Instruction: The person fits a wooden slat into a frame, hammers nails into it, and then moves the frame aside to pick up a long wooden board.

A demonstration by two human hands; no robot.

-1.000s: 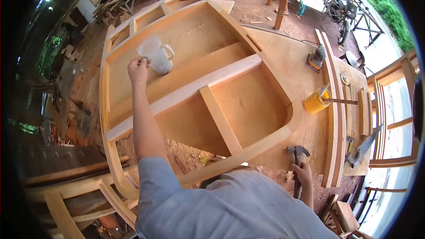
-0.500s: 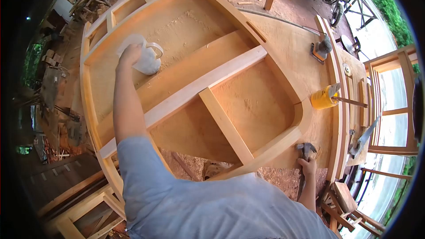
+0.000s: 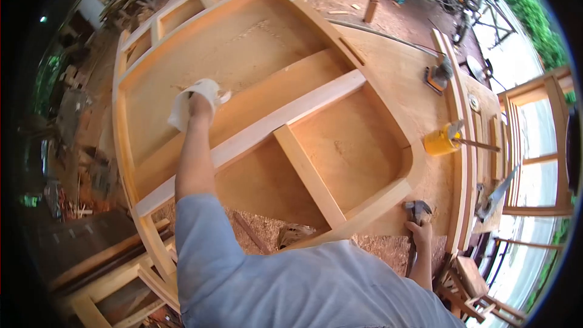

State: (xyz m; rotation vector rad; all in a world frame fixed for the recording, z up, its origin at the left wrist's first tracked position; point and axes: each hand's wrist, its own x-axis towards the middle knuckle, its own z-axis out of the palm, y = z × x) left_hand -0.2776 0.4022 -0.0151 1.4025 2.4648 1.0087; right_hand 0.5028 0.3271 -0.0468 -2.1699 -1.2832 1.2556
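The white jug (image 3: 181, 110) is in the large bay of the wooden frame (image 3: 376, 197), toward its left edge, the left hand (image 3: 199, 107) reaching into its mouth; the fingers are hidden, so their grip cannot be told. The step looks like reaching for contents; drawing out would call for clearing the rim. Bare panel lies toward the far edge; the pale crossbar (image 3: 252, 141) runs under the forearm. The right hand (image 3: 420, 231) clenches a hammer (image 3: 417, 209) beyond the frame's rounded near-right corner.

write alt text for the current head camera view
A person's left hand is inside the mouth of a white jug within a large wooden frame, while the right hand grips a claw hammer. Nearby are a power sander and a yellow container.
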